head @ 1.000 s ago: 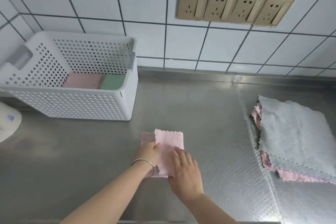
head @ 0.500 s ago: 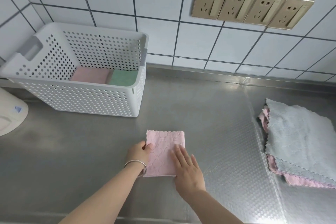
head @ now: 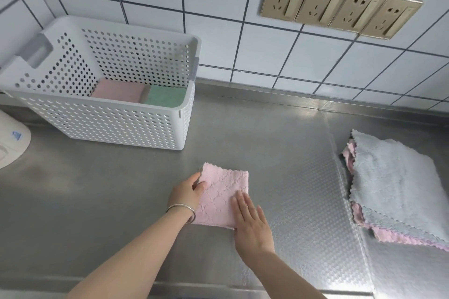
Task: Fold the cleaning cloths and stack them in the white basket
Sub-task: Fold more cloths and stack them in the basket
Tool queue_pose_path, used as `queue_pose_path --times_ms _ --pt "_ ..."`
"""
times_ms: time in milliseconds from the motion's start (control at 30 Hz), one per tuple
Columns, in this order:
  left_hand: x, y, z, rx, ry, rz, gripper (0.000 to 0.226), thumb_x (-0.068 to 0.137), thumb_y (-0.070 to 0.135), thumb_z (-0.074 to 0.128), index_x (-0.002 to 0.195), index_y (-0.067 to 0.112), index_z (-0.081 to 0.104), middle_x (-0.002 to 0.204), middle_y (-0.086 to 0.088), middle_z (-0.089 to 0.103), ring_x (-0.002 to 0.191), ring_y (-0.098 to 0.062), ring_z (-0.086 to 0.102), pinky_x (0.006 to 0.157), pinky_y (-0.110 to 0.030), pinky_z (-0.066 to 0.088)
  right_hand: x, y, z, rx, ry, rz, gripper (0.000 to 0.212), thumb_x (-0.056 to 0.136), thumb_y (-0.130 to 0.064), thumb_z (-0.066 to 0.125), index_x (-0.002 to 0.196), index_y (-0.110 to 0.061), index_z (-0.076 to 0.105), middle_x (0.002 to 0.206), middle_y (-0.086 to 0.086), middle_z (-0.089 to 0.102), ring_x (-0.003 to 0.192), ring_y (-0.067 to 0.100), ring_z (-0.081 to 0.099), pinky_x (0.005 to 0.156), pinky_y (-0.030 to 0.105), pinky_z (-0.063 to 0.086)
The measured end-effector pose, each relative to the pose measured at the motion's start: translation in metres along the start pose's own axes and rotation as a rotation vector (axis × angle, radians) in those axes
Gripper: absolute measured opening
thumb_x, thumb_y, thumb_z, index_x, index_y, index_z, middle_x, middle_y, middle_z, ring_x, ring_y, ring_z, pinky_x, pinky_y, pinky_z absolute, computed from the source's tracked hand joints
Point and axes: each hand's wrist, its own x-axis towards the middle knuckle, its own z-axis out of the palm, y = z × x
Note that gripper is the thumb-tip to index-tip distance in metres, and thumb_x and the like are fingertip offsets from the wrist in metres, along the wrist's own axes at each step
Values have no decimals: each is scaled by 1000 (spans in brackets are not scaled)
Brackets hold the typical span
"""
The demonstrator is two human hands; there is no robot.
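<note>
Left hand (head: 187, 193) pinches folded pink cloth (head: 222, 198) (fingertips hidden beneath); right hand (head: 251, 223) presses flat

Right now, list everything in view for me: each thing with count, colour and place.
folded cloth: one, pink, on the counter, front centre
white basket: one, on the counter, back left
cloths in the basket: two, a pink one left, a green one right
unfolded cloth pile: grey on top, pink below, count unclear, right
sockets: four, gold, on the tiled wall
white object: one, far left, cut off
counter: one, steel
bracelet: one, silver, left wrist
left hand: grips the folded cloth's left edge
right hand: flat on its near right corner
</note>
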Motion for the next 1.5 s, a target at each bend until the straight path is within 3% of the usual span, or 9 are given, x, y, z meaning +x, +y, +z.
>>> queue_pose_path --times_ms 367,533,633,933,1033,1133,1233,1333,1500 --pt "10 -1 -5 118 -28 49 30 89 36 56 115 21 60 99 -3 69 90 -27 61 70 -27 41 0 -3 -1 29 56 -13 96 44 -12 77 133 -13 41 137 2 52 125 19 50 99 38 46" --pt "10 -3 -6 60 -68 49 34 85 33 64 115 16 62 94 -2 67 88 -22 61 75 -26 42 1 1 -4 46 -2 45 68 65 -11 30 129 -19 54 135 -5 53 117 12 57 89 32 49" --pt "9 -2 -7 43 -66 48 40 84 32 66 120 16 60 101 -3 68 90 -20 62 76 -24 41 -1 2 -5 27 -4 55 67 67 -11 29 127 -18 58 135 -5 53 118 12 56 88 34 50" --pt "8 -1 -4 40 -32 37 40 82 29 68 118 14 59 98 -4 69 81 -17 58 71 -23 38 -7 5 1 53 -13 47 74 74 -16 30 147 -15 17 152 -1 25 132 16 31 103 39 41" --pt "4 -5 -1 25 78 45 45 81 27 69 122 16 55 103 -3 67 90 -22 61 73 -24 39 -14 9 -1 31 -17 13 68 85 -39 36 147 -15 24 153 -2 25 138 18 23 109 40 36" --pt "-4 -8 5 -7 351 156 50 83 13 62 131 10 47 122 -12 50 105 -31 56 89 -37 45 -7 18 -13 14 74 6 58 96 -44 26 146 -15 26 152 -1 27 142 15 12 112 32 13" --pt "-14 -7 18 257 440 478 50 83 14 43 132 8 47 134 -13 45 121 -27 44 102 -39 37 15 23 -23 81 131 46 52 98 -33 24 145 -12 25 152 2 27 141 14 16 111 31 15" --pt "-18 -5 34 574 199 738 54 87 28 33 136 7 45 146 -7 39 135 -22 28 109 -38 20 33 20 -16 80 96 89 53 91 -27 31 141 -10 37 149 3 31 140 12 18 108 31 19" --pt "-5 -18 42 808 61 679 68 86 44 32 137 -1 38 145 -15 39 143 -25 7 109 -41 17 43 13 7 19 15 99 57 89 -35 32 139 -8 32 148 4 35 144 12 -5 107 38 19"
